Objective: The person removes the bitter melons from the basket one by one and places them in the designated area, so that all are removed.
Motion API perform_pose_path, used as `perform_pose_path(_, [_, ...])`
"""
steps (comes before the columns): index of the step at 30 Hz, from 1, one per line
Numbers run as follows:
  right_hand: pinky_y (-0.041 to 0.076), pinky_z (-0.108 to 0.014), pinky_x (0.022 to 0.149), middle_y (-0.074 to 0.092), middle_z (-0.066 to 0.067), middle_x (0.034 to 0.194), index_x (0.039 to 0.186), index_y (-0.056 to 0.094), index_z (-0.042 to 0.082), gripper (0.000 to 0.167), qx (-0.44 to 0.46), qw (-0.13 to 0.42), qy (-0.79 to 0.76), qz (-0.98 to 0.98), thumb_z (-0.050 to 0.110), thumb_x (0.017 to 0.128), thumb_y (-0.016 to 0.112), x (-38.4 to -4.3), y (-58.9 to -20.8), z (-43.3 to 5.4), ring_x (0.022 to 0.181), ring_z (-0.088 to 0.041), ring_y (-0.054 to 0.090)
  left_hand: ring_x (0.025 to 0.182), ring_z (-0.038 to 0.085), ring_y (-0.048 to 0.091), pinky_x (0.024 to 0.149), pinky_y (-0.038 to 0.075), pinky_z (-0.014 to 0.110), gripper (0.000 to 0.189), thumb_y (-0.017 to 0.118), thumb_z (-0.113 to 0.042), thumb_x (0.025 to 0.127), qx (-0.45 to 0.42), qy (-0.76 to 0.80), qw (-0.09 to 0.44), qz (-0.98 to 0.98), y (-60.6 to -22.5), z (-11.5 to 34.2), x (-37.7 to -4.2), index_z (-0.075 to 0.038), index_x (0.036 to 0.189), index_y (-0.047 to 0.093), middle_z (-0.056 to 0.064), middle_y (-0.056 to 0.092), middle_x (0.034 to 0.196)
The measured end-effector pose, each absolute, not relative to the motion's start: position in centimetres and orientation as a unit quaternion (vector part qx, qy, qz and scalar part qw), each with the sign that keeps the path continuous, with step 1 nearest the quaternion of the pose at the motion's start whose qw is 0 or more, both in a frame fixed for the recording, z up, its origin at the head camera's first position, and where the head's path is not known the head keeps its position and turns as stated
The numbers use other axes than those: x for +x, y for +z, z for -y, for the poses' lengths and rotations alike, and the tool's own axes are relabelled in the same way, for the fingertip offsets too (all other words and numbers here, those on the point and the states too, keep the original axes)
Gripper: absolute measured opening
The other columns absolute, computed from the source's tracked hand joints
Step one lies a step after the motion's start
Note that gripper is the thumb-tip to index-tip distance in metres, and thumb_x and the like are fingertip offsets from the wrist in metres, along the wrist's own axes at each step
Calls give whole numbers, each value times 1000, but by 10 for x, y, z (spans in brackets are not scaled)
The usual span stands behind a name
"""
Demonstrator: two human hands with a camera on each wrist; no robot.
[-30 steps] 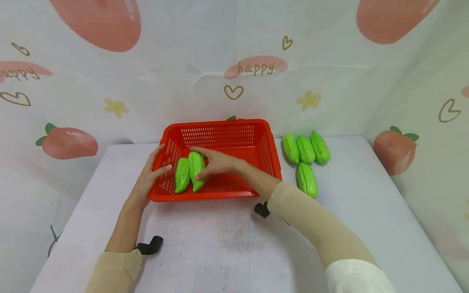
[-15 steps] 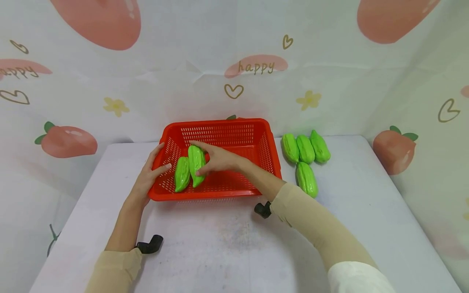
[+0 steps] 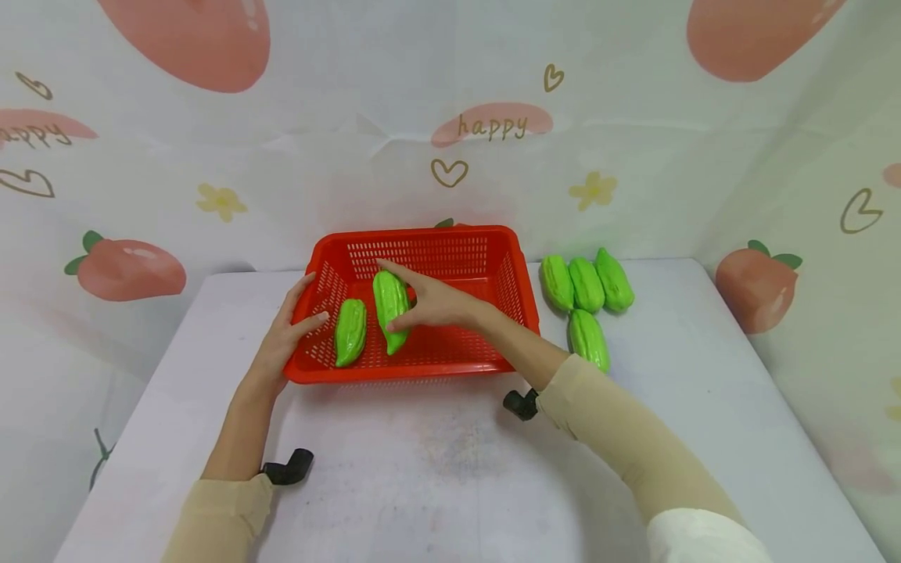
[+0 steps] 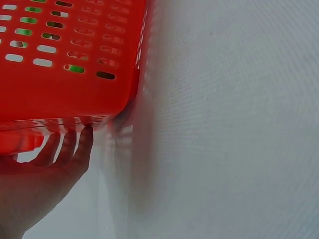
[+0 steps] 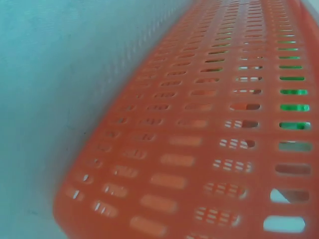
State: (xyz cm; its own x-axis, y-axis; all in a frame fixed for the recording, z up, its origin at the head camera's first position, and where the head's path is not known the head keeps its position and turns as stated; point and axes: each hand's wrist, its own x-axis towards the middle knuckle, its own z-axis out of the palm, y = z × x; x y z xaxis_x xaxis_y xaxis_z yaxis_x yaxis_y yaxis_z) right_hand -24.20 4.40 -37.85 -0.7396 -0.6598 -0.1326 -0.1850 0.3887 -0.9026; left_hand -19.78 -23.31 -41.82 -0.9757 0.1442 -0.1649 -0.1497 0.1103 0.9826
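Note:
A red perforated plastic basket (image 3: 415, 376) sits toward the back of the table in the head view. My left hand (image 3: 277, 344) grips its left rim, thumb over the inside; the left wrist view shows the fingers (image 4: 67, 149) against the outer wall. Inside the basket, my right hand (image 3: 443, 303) holds a green bitter melon (image 3: 390, 305) between thumb and fingers, raised and tilted. Another bitter melon (image 3: 350, 333) lies at the basket's left end. Only the basket's outer wall (image 5: 164, 149) fills the right wrist view, hiding the right hand.
Right of the basket, several more bitter melons (image 3: 587, 285) lie on the white table (image 3: 704, 391), one in front (image 3: 590, 338) close to my right forearm. A patterned cloth wall (image 3: 394, 94) stands right behind the table. Black wrist mounts (image 3: 290, 467) stick out from both sleeves.
My right hand has lifted the bitter melon and moved it right and slightly back, apart from the one beside it. The left hand and basket stay in place.

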Motion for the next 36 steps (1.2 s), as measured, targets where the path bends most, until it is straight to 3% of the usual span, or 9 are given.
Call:
perform_pose_path(8, [52,-35,88,45,0,139,158,17,40,99,-266,229,-496,-794,27,83,81,-237,-374,-56,106,-23,57,134,27,33,88,54,26,68,54,-27,101,0,664,106,-740,-418,233,-198,-42,157,18,8,21,158])
perform_pose_path(12, [51,-35,90,39,3,147,156,17,46,99,-262,210,-490,-804,33,82,82,-235,-371,-62,107,-20,56,133,26,33,88,54,26,68,53,-27,101,-3,663,108,-741,-417,232,-198,-43,157,18,9,21,158])
perform_pose_path(20, [50,-37,90,39,4,149,157,19,42,97,-252,192,-476,-821,37,82,81,-232,-367,-73,112,-19,53,134,27,32,87,54,26,68,54,-28,101,-2,662,110,-741,-417,232,-197,-43,157,17,9,20,158])
perform_pose_path(27, [53,-39,86,45,3,141,154,23,48,93,-237,180,-503,-812,39,82,80,-227,-365,-87,105,-23,59,135,28,30,88,53,26,69,54,-26,101,4,665,106,-739,-419,232,-198,-41,157,17,8,19,159])
perform_pose_path(36, [54,-38,88,46,2,139,152,27,43,88,-241,143,-521,-806,33,82,80,-223,-364,-108,117,-22,53,132,24,33,86,54,25,69,54,-27,101,8,658,105,-745,-420,233,-198,-41,157,17,9,20,159])
